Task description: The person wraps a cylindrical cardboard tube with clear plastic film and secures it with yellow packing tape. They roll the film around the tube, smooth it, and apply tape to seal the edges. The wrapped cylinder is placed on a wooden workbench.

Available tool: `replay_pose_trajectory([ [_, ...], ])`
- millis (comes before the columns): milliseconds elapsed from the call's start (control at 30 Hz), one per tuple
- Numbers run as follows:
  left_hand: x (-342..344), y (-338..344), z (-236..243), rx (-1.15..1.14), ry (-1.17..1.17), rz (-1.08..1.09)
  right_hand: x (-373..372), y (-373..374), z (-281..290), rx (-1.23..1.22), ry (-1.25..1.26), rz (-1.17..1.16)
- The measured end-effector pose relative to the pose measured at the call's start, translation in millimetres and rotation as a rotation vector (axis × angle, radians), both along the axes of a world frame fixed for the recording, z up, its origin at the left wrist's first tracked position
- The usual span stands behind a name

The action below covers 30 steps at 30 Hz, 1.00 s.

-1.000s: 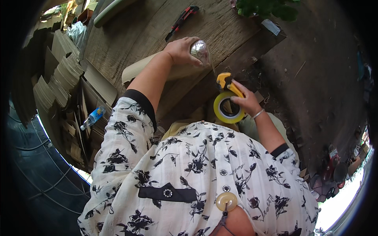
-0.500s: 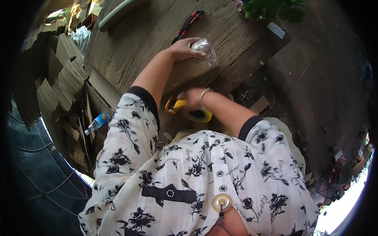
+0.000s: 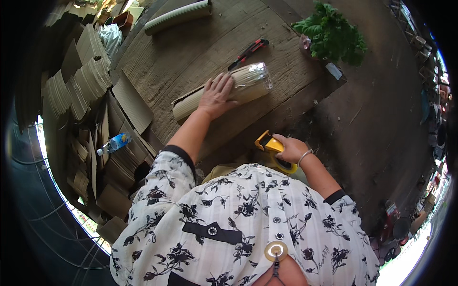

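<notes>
A roll of ribbed cardboard (image 3: 191,104) lies slantwise on the wooden tabletop, its right end wrapped in shiny clear tape (image 3: 257,74). My left hand (image 3: 217,97) rests on top of the roll, fingers stretched over its middle. Nearer to me, off the table's front edge, my right hand (image 3: 292,150) grips a yellow tape dispenser (image 3: 271,143). The tape on the dispenser shows partly below my fingers. Just beyond the roll's taped end lies a red and black utility knife (image 3: 249,53).
Another cardboard roll (image 3: 177,17) lies at the table's far side. Stacked cardboard sheets (image 3: 88,86) crowd the left, with a plastic bottle (image 3: 114,143) on them. A leafy plant (image 3: 330,34) and a whitish piece (image 3: 333,71) are near the table's right corner.
My left hand has shifted from the roll's taped end to its middle, and the roll's length now shows. My right hand has moved right and nearer with the tape dispenser.
</notes>
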<state>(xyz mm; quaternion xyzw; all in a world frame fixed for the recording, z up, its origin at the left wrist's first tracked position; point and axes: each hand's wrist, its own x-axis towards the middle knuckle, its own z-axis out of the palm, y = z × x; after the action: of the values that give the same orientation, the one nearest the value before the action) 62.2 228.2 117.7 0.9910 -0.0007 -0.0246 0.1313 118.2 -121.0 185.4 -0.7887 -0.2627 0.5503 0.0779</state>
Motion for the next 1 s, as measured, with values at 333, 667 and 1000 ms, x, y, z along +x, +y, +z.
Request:
replay_pose_trajectory([
  [333,-151,131,-42,-0.264,0.317,0.52,-11,-34,29,-0.063,-0.222,-0.16],
  [667,7,48,135,-0.475,-0.321,-0.122,-25,-78,56,0.065,-0.317,-0.295],
  [1000,48,-38,161,-0.282,-0.209,-0.034,-17,-80,17,0.253,-0.415,-0.332],
])
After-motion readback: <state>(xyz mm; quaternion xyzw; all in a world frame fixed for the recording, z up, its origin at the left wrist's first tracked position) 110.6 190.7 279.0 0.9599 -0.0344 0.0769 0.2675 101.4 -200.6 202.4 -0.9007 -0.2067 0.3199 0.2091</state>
